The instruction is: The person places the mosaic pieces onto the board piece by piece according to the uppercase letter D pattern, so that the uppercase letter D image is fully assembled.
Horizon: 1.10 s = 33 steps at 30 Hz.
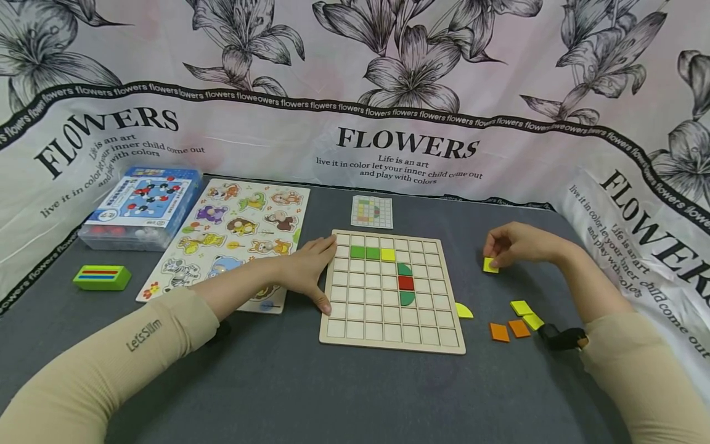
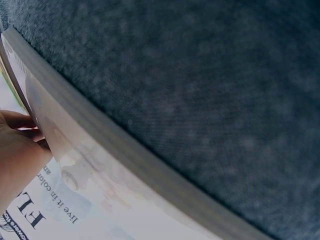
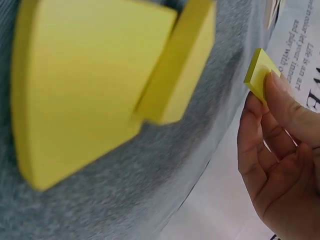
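My right hand pinches a yellow square tile between thumb and fingers, just above or at the tabletop, right of the wooden grid board. The right wrist view shows this yellow tile between thumb and fingertips. My left hand rests along the board's left edge, thumb and fingers spread. On the board lie two green squares, a yellow square, and a red square between two green rounded pieces.
Two yellow tiles and two orange tiles lie near my right wrist. A rounded yellow piece touches the board's right edge. Behind the board is a pattern card. At left are an animal picture board, a plastic box and a green block.
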Each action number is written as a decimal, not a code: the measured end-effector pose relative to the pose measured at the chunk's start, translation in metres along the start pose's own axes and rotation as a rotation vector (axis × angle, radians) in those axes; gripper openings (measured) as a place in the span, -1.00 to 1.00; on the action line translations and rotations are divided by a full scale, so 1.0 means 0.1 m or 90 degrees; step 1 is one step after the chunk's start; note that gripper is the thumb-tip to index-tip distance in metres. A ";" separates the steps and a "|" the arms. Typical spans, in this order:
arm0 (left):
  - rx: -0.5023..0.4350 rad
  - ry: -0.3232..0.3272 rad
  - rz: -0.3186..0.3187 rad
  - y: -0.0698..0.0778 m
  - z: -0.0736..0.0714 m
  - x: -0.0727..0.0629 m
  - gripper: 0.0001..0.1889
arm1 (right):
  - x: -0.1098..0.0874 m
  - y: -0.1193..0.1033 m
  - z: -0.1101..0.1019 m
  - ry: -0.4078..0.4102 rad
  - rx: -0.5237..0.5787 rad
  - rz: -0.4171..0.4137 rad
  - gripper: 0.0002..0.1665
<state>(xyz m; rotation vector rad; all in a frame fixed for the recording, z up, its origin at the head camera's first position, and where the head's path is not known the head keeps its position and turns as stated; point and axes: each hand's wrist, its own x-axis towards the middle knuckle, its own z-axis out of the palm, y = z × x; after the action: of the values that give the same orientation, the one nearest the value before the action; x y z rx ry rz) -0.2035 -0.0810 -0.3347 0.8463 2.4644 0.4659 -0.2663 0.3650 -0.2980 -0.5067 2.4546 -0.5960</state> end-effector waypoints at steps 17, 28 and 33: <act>0.001 -0.004 0.000 -0.01 0.01 0.03 0.40 | 0.08 -0.48 0.10 -0.003 -0.001 -0.060 -0.71; -0.003 -0.001 -0.001 -0.02 0.01 0.01 0.40 | 0.17 -0.81 0.17 -0.007 0.004 -0.104 -0.72; -0.001 -0.003 -0.001 -0.01 0.01 0.02 0.39 | 0.23 -0.95 0.25 -0.024 0.010 -0.122 -0.75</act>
<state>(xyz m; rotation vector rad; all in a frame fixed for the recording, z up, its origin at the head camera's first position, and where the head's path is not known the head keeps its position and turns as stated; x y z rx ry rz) -0.2045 -0.0807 -0.3368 0.8443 2.4598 0.4660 -0.2477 0.2676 -0.2775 -0.7460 2.3803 -0.6770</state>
